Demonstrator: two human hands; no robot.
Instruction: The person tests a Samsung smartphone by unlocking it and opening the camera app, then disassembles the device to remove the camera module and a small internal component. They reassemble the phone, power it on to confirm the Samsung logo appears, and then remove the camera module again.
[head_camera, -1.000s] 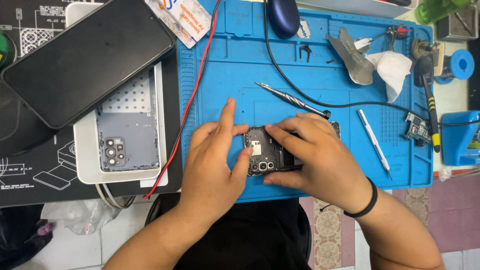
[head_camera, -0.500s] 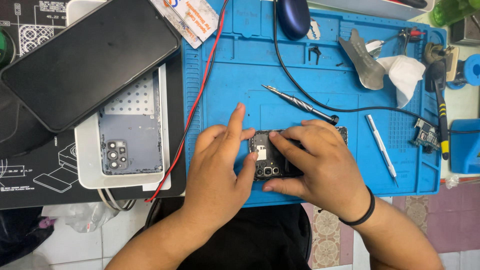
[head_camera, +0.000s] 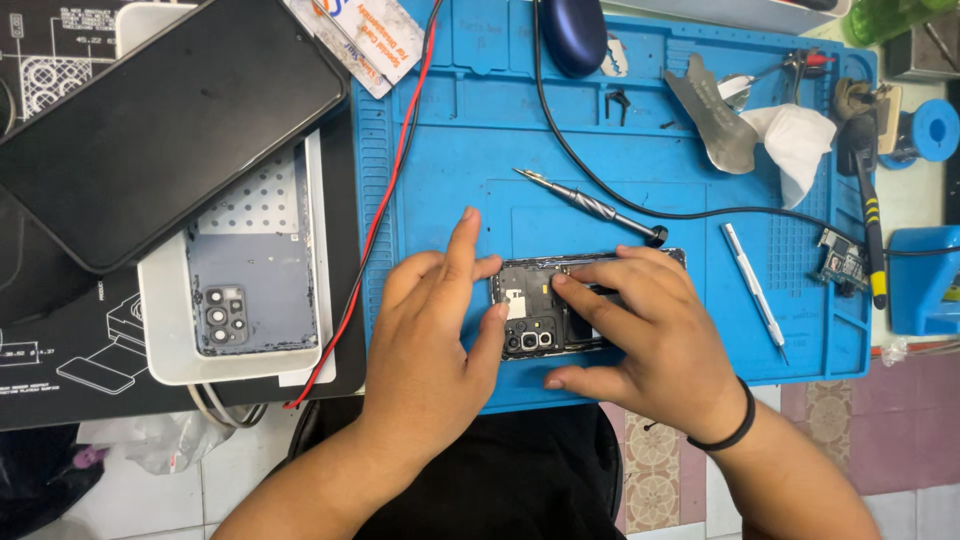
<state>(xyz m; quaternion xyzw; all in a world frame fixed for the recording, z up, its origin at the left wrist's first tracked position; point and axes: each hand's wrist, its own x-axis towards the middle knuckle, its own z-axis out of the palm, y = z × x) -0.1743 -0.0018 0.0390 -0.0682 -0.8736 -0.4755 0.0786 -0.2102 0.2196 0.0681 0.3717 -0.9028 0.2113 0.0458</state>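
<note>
Dark opened phone (head_camera: 545, 310) on blue mat (head_camera: 450, 150), pinned flat under fingers of left hand (head_camera: 430, 350) and right hand (head_camera: 650, 340), neither grip closed around it, screwdriver (head_camera: 590, 208) just beyond, white-orange card (head_camera: 365, 35) upper left, grey back cover (head_camera: 250, 285) in white tray (head_camera: 160, 345).

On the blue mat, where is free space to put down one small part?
Bare blue mat lies between the red wire and the screwdriver. Another patch lies right of the white pen tool. The top right corner, around the tissue, is crowded.
</note>
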